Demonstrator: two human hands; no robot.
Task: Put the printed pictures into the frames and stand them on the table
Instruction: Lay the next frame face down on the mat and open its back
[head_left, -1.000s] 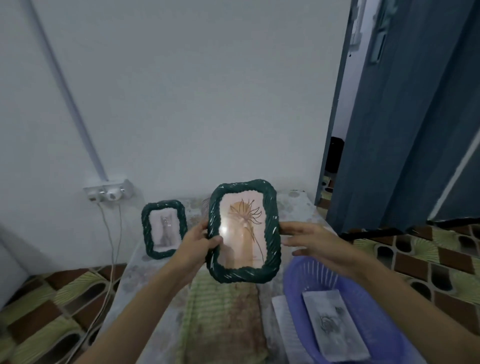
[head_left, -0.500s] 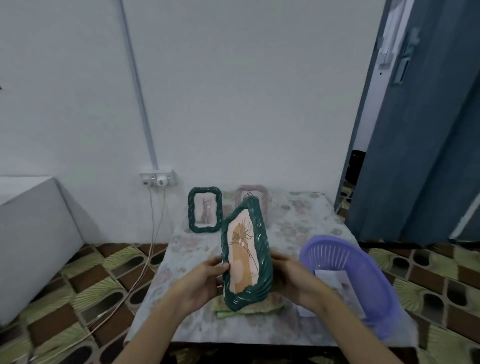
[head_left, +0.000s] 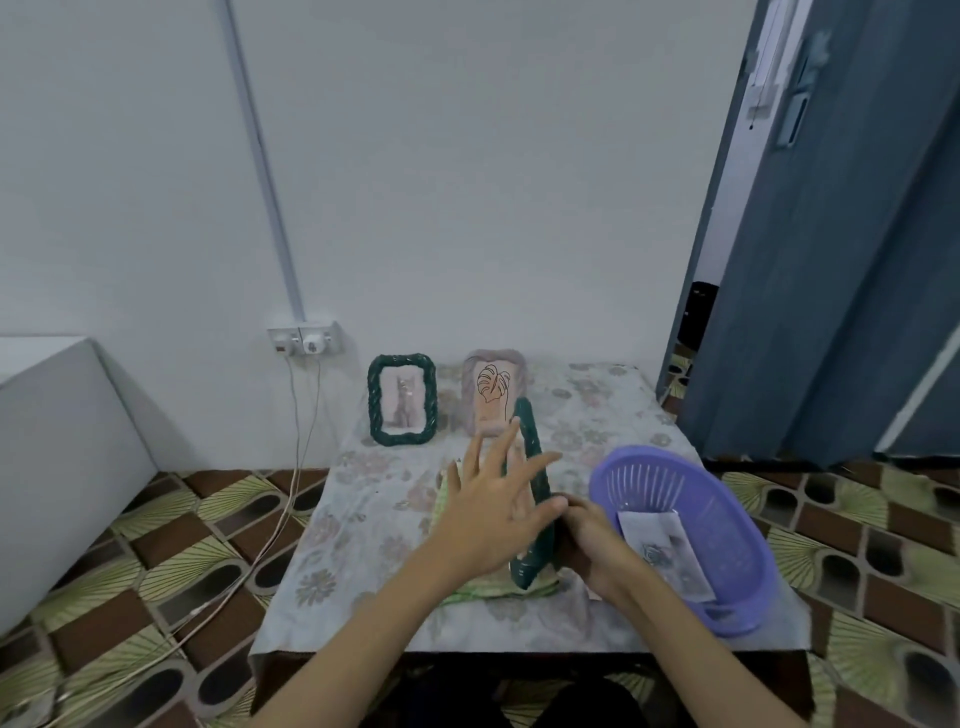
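Head view: the green frame (head_left: 531, 488) stands edge-on over the folded green cloth (head_left: 488, 586) near the table's (head_left: 363, 545) middle, and the right hand (head_left: 592, 545) grips its back edge low down, fingers curled. The left hand (head_left: 493, 512) hovers beside it, fingers spread wide. Behind stand a small green frame (head_left: 401, 400) and a pink frame (head_left: 491, 389); right, a purple basket (head_left: 727, 587) holds a printed picture (head_left: 662, 551).

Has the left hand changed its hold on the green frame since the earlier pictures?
Yes. The left hand has let go, fingers spread, beside the green frame, now edge-on before the standing pink frame.
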